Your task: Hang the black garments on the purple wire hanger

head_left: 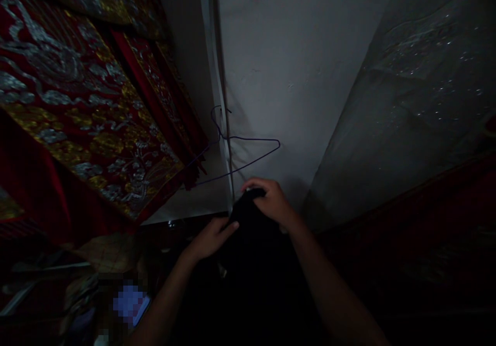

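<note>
Both my hands hold a piece of black cloth [258, 242], perhaps a garment; its lower part merges into the dark. With thumb and fingers, my right hand [274, 201] grips its upper edge. Lower down, my left hand [211, 240] is closed on the left side of the same cloth, its thumb on top. Just above hangs a bare, thin purple wire hanger [253, 139], its hook at a pale vertical strip [219, 67] on the wall. The hanger's left end lies against a red embroidered cloth.
Red cloth with gold and silver embroidery [108, 108] hangs at the left. Clear plastic sheeting [418, 93] covers the right side, above dark red fabric [406, 211]. Behind stands a pale wall [294, 51]. At lower left, a blurred lit blue screen [132, 303] shows among dim clutter.
</note>
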Available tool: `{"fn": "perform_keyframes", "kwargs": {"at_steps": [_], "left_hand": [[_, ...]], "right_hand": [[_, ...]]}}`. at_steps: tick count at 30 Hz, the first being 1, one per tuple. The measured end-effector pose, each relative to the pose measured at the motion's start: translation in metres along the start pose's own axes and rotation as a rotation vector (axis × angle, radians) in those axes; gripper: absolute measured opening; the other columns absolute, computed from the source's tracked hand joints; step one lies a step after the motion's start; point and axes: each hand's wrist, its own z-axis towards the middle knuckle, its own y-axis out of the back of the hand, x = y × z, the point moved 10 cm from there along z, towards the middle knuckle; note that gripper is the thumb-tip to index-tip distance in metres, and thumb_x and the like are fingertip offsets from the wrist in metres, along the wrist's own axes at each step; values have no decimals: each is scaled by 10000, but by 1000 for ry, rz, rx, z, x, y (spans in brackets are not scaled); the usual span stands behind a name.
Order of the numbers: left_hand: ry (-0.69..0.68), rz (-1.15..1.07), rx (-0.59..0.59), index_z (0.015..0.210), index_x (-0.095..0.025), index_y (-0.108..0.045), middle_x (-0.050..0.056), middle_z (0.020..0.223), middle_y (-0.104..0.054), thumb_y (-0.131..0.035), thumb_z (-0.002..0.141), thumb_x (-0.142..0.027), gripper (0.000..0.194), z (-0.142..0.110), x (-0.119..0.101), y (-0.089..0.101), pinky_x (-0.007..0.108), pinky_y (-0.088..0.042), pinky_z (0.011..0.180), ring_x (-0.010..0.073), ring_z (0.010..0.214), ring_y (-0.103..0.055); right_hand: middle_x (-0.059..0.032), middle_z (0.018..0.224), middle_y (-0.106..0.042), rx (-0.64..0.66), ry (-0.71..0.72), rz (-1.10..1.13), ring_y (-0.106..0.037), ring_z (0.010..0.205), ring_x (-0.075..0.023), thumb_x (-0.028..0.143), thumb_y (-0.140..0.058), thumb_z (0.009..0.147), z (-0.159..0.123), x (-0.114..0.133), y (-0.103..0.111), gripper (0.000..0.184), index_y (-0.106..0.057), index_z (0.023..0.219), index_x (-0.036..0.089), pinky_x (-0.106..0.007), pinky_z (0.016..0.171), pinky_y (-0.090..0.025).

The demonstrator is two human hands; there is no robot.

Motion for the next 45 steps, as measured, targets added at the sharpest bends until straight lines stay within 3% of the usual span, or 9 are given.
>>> {"fn": "perform_keyframes", "kwargs": {"at_steps": [4,11,16,21,29,33,36,40,45], "left_hand": [[104,105,20,989,-246,-786,59,974,-787,-725,825,-365,212,-5,-1,28,358,-563,800,302,878,-724],[250,202,84,854,-245,-773,49,875,-778,-745,775,-415,190,-15,11,72,319,-529,734,278,806,-712],[362,622,123,849,-232,-706,64,871,-750,-526,898,-363,228,-35,43,121,329,-508,768,244,805,-700],[121,784,-211,840,-211,-605,76,898,-682,-411,921,-340,247,-10,-5,170,359,-488,860,237,873,-633],[-176,613,-308,1297,-187,-516,76,1149,-694,-464,927,-267,382,49,-66,144,356,-469,1002,219,1099,-648],[-178,676,-300,1212,-173,-636,89,1166,-725,-447,932,-262,350,61,-68,150,378,-489,997,247,1081,-672],[-199,719,-305,1138,-176,-682,83,1127,-732,-453,937,-267,318,62,-73,161,376,-493,990,244,1043,-674],[-256,789,-402,1058,-182,-700,95,1118,-667,-498,935,-331,279,59,-83,178,386,-463,1017,243,1081,-617],[-84,627,-630,1048,-193,-638,53,964,-664,-570,908,-452,302,52,-64,211,332,-502,842,215,908,-631]], "right_hand": [[-25,1032,-730,-160,-31,51,-653,1035,-206,140,-567,713,43,-36,4,477,-677,1170,218,-330,968,-477],[-23,685,-686,-139,-230,-113,-663,744,-204,297,-589,805,69,-118,-15,173,-676,696,195,-290,703,-493],[16,580,-628,-135,-190,-170,-597,610,-177,268,-659,687,55,-98,16,122,-668,608,176,-243,563,-398],[13,565,-623,-94,-142,-157,-554,555,-158,302,-655,696,48,-70,21,155,-666,599,182,-242,512,-377],[-10,758,-724,30,-106,-26,-664,736,-199,258,-601,740,30,-56,-10,167,-724,813,174,-285,661,-511],[-65,1205,-713,-294,59,-115,-661,1095,-235,168,-603,742,28,-37,54,549,-637,1288,207,-361,966,-508],[-93,1095,-744,-490,1,-159,-699,973,-246,233,-644,773,34,-43,115,619,-566,1385,173,-400,910,-542],[-32,800,-760,-89,-180,-97,-705,783,-236,382,-733,731,59,-52,124,291,-775,936,179,-362,736,-578],[-57,797,-774,343,-479,132,-721,718,-204,439,-808,707,47,-42,115,372,-784,941,151,-308,673,-581]]}}
